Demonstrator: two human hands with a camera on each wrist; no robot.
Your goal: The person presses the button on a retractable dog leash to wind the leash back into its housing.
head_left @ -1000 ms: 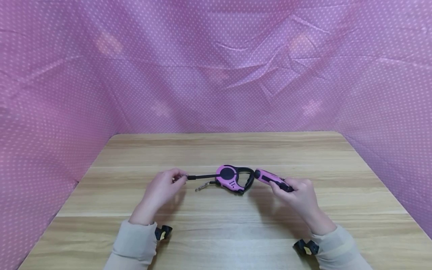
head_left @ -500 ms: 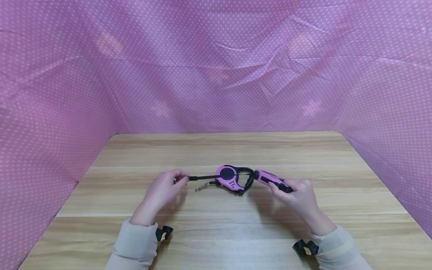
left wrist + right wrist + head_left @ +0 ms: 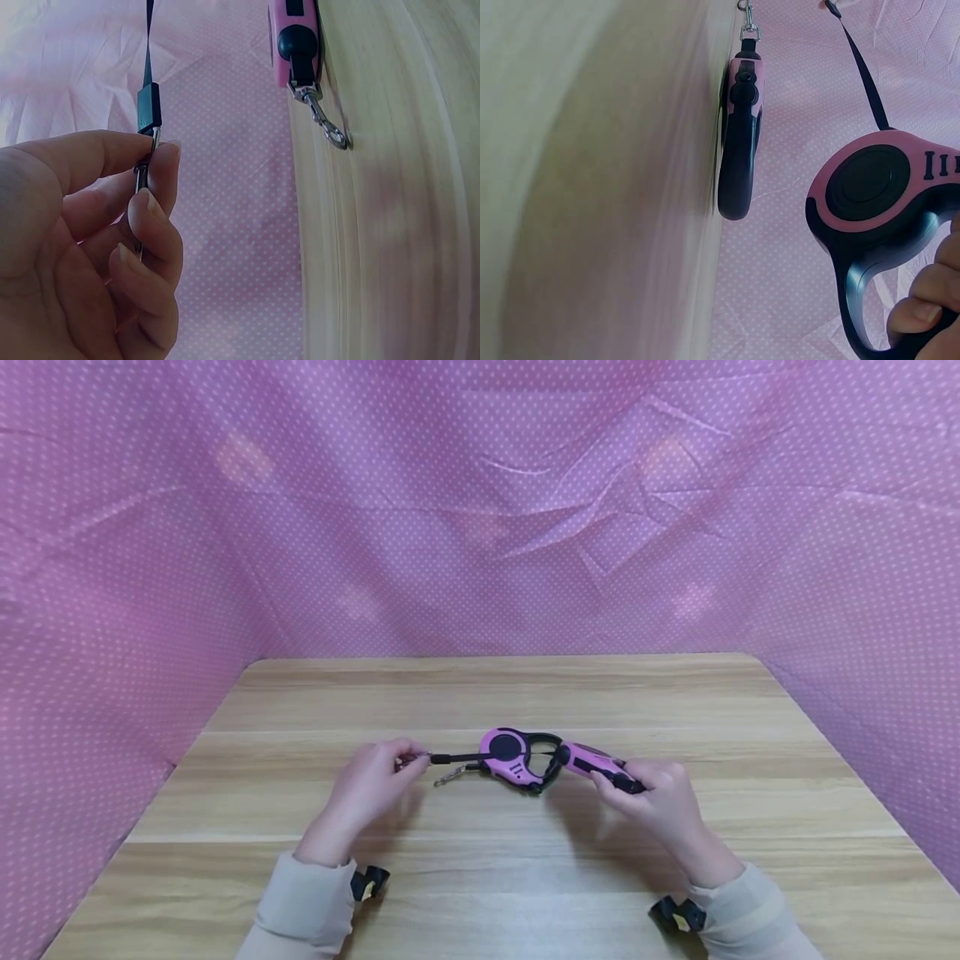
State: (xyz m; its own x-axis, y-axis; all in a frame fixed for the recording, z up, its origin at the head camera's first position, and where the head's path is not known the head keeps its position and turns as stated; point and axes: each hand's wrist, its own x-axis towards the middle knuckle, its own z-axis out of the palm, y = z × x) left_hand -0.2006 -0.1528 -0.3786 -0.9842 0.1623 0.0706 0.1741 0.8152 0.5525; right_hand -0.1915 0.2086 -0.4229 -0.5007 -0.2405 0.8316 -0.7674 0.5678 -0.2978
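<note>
1. Head view: the right hand (image 3: 656, 797) grips the held leash (image 3: 592, 762) by its handle, above the table (image 3: 480, 693) at centre. The left hand (image 3: 367, 789) pinches the end of its tape (image 3: 459, 757), which is stretched between the hands. A second leash (image 3: 504, 752) lies flat under the tape.
2. Left wrist view: the thumb and forefinger of the left hand (image 3: 82, 247) are closed on the metal clip (image 3: 142, 176) below the black tape end (image 3: 148, 105). The second leash's snap hook (image 3: 326, 124) rests on the table (image 3: 397, 225).
3. Right wrist view: the fingers (image 3: 930, 307) are curled round the handle of the held leash (image 3: 870, 187), and its tape (image 3: 866, 75) runs straight out.
4. Judgement: keep the pull level and in line with the housing mouth, hold the pinch firm, and stay clear of the lying leash (image 3: 740, 142)
</note>
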